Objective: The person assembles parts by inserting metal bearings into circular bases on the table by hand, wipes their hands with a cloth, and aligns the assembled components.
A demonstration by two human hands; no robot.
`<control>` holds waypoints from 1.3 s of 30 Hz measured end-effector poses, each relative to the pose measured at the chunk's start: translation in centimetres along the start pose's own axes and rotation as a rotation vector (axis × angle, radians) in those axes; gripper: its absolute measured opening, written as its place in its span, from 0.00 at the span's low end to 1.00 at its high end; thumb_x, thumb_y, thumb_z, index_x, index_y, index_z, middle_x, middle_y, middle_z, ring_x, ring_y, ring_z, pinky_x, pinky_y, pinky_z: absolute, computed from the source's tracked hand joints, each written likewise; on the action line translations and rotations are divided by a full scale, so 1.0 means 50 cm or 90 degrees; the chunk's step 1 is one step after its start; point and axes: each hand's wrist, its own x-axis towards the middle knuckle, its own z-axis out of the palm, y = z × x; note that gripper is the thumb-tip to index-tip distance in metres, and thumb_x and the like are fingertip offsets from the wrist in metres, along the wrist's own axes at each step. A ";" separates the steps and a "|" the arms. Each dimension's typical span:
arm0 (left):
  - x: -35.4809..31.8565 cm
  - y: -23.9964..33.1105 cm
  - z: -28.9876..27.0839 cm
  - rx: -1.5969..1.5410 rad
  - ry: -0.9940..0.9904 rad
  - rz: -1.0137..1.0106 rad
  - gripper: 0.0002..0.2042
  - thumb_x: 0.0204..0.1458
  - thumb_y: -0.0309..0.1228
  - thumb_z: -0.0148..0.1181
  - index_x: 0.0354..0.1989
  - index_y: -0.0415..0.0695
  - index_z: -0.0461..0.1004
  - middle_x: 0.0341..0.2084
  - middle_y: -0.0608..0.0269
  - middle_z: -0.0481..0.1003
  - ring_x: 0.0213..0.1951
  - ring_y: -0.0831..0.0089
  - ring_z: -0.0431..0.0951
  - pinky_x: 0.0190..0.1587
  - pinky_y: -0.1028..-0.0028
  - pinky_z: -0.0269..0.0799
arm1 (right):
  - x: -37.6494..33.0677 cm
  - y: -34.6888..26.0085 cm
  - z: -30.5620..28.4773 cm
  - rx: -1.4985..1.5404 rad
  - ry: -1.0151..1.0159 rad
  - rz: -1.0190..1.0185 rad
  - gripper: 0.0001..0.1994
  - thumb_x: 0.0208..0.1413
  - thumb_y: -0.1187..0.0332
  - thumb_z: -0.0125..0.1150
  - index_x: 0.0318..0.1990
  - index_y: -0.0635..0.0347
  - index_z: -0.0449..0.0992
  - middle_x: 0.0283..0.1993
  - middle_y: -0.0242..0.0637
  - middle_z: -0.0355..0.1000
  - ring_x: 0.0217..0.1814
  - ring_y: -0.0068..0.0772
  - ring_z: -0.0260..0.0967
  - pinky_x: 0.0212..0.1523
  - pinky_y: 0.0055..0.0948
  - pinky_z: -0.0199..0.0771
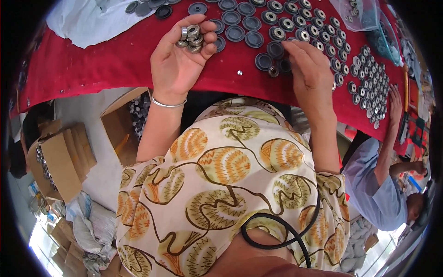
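Observation:
My left hand (177, 60) is cupped palm up, fingers curled round a small pile of shiny metal ball bearings (191, 38). My right hand (311, 69) hangs palm down over the table with fingers bent and drawn together. Its fingertips are beside a grey round cap (275, 49); whatever they pinch is hidden. Just left of that hand, a loose bearing (273, 71) lies between grey caps. Empty grey caps (235, 33) stand in rows beyond my hands. Farther right, many caps (299, 21) have bearings seated in them.
A red cloth (115, 64) covers the table, with a white sheet (92, 21) at far left. Clear plastic bags (383, 39) lie at far right. Another person's hand (395, 104) rests at the right edge. Cardboard boxes (67, 161) stand below left.

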 end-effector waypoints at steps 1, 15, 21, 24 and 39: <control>0.000 0.000 -0.001 -0.002 0.007 0.000 0.21 0.62 0.37 0.42 0.56 0.33 0.66 0.48 0.45 0.73 0.48 0.60 0.74 0.50 0.65 0.72 | -0.006 -0.003 -0.011 0.004 -0.005 0.002 0.18 0.46 0.80 0.58 0.46 0.58 0.76 0.45 0.36 0.74 0.49 0.41 0.70 0.48 0.36 0.68; 0.002 0.013 -0.011 0.021 -0.003 -0.002 0.22 0.61 0.34 0.47 0.59 0.30 0.62 0.50 0.43 0.69 0.48 0.63 0.68 0.48 0.71 0.70 | -0.005 -0.034 -0.016 0.018 -0.131 0.015 0.13 0.45 0.69 0.66 0.39 0.58 0.76 0.30 0.36 0.68 0.36 0.41 0.67 0.35 0.37 0.69; -0.001 0.007 -0.006 0.024 0.006 -0.007 0.22 0.61 0.34 0.47 0.58 0.30 0.62 0.49 0.43 0.69 0.47 0.63 0.69 0.48 0.71 0.71 | 0.031 -0.005 0.004 -0.055 -0.052 -0.003 0.10 0.47 0.68 0.65 0.38 0.58 0.76 0.30 0.36 0.70 0.36 0.42 0.69 0.35 0.37 0.71; -0.002 0.005 -0.003 0.019 -0.003 0.005 0.22 0.60 0.34 0.47 0.59 0.30 0.62 0.50 0.43 0.69 0.47 0.62 0.69 0.48 0.70 0.71 | 0.030 -0.008 0.014 -0.086 -0.068 0.003 0.11 0.48 0.67 0.65 0.39 0.57 0.76 0.30 0.36 0.69 0.36 0.42 0.69 0.36 0.38 0.71; -0.003 0.009 -0.004 0.003 -0.021 -0.017 0.22 0.62 0.34 0.44 0.59 0.30 0.61 0.51 0.42 0.68 0.48 0.62 0.68 0.48 0.70 0.70 | 0.006 -0.020 0.008 -0.134 -0.129 -0.059 0.20 0.45 0.76 0.57 0.49 0.58 0.75 0.51 0.35 0.71 0.54 0.38 0.66 0.53 0.38 0.63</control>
